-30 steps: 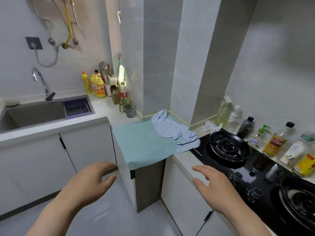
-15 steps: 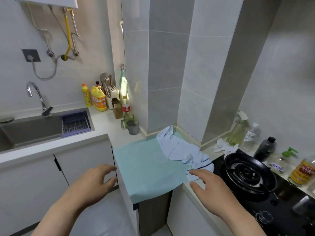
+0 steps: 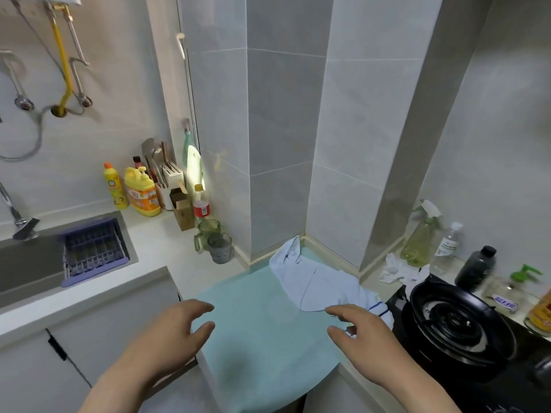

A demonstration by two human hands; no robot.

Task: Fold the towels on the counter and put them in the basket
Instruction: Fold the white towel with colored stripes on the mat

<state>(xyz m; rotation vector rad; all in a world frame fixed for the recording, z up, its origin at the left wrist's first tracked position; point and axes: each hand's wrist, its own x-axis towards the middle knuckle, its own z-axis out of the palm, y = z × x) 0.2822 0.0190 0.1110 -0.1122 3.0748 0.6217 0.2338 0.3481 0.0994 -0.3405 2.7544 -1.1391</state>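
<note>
- Steel sink (image 3: 26, 263) at far left, with a faucet (image 3: 18, 219) over its rear edge.
- Small yellow bottle (image 3: 114, 187) and yellow jug (image 3: 141, 193) stand side by side against the wall.
- Utensil holder (image 3: 167, 186), cardboard box (image 3: 183, 211) and red-labelled bottle (image 3: 201, 205) are clustered just right of them.
- Green cup (image 3: 207, 231) and grey cup (image 3: 220, 247) stand close together.
- Black gas burner (image 3: 456, 321) at right.
- Spray bottle (image 3: 420, 238), clear bottle (image 3: 448, 244) and black bottle (image 3: 475, 265) line the right wall.
- Crumpled white paper (image 3: 399, 271) lies before the spray bottle.
- Yellow pipe (image 3: 61, 58) on the wall, upper left.

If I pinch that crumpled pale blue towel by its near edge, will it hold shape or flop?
Likely floppy: the pale blue towel lies in soft folds, so it should drape and unfurl. It is probably light, as the cloth looks thin. It rests on the teal towel, which might drag along.
</note>
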